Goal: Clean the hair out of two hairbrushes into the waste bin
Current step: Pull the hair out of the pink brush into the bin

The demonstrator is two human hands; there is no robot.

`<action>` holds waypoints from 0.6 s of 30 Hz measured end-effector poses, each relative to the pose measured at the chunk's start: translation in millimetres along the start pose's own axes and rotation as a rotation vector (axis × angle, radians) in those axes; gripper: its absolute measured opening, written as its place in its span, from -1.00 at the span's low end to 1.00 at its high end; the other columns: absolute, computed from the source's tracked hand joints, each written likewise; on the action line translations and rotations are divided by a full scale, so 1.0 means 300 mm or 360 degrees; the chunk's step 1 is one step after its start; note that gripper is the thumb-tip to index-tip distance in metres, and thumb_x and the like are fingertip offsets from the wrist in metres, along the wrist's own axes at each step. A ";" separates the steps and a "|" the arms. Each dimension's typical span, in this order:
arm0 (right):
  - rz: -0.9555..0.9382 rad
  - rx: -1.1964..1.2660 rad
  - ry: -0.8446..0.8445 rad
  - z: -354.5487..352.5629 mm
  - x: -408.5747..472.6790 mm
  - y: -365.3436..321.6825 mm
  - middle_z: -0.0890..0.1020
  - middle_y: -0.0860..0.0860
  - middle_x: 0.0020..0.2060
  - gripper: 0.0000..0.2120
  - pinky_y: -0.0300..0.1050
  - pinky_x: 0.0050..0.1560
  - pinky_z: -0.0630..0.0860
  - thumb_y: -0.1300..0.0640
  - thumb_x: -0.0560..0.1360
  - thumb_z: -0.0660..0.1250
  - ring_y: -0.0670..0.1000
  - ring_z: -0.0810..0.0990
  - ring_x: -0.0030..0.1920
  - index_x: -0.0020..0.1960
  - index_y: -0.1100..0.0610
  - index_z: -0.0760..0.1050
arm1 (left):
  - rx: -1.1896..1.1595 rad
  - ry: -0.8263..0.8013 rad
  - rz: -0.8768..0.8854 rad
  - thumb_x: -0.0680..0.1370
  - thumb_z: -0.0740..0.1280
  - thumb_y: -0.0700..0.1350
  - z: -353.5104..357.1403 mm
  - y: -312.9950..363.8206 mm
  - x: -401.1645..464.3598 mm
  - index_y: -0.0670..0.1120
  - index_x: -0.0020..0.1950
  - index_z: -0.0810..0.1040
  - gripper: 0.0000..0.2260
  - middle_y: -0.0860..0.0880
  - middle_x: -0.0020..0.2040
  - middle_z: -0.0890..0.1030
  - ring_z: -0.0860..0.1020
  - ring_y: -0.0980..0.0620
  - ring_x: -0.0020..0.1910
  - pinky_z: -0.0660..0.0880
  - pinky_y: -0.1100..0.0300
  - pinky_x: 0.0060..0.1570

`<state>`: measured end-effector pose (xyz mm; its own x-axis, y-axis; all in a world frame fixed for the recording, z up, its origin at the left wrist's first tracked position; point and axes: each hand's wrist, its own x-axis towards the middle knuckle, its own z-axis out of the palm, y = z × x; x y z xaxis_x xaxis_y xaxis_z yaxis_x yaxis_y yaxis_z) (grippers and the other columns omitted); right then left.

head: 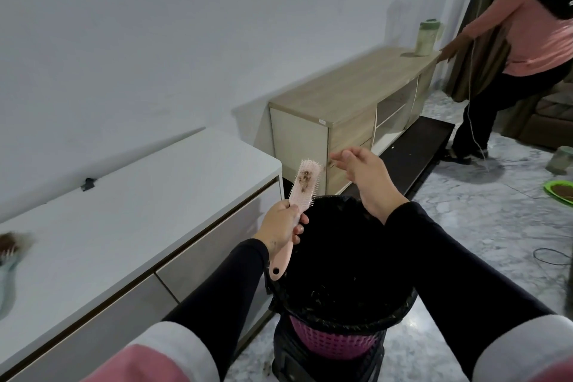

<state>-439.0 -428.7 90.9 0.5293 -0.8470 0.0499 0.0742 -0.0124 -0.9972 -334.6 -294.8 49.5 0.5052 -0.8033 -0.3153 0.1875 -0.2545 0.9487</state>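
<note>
My left hand (pixel 280 225) grips the handle of a pink hairbrush (pixel 302 184), held upright over the left rim of the waste bin. Brown hair clumps sit among its bristles. My right hand (pixel 364 175) hovers above the far side of the bin, fingers apart and pointing toward the brush head, holding nothing. The waste bin (pixel 336 343) is a pink basket lined with a black bag, standing on the floor just below my hands. A second brush (pixel 9 250) with dark hair in it lies blurred at the far left on the white cabinet top.
A white low cabinet (pixel 139 211) runs along the wall at left. Behind it stands a wooden sideboard (pixel 350 96) with a green jar (pixel 427 37). A person in a pink top stands at the upper right. A green dish (pixel 558 192) lies on the marble floor.
</note>
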 end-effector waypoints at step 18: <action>0.0244 -0.0974 -0.0225 -0.001 -0.045 0.034 0.56 0.06 -0.03 -0.72 -0.09 0.03 0.43 0.06 0.59 0.14 0.06 0.52 0.01 0.08 0.17 0.56 | 0.0013 -0.0003 0.0024 0.64 0.05 -0.17 -0.023 0.035 0.015 -0.17 0.35 0.33 -0.71 -0.06 -0.24 0.44 0.34 0.11 -0.42 0.32 0.33 -0.52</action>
<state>-445.8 -417.6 80.0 0.6049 -0.7857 -0.1300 -0.4841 -0.2332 -0.8434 -324.7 -297.4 57.9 0.5063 -0.8082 -0.3008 0.1727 -0.2467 0.9536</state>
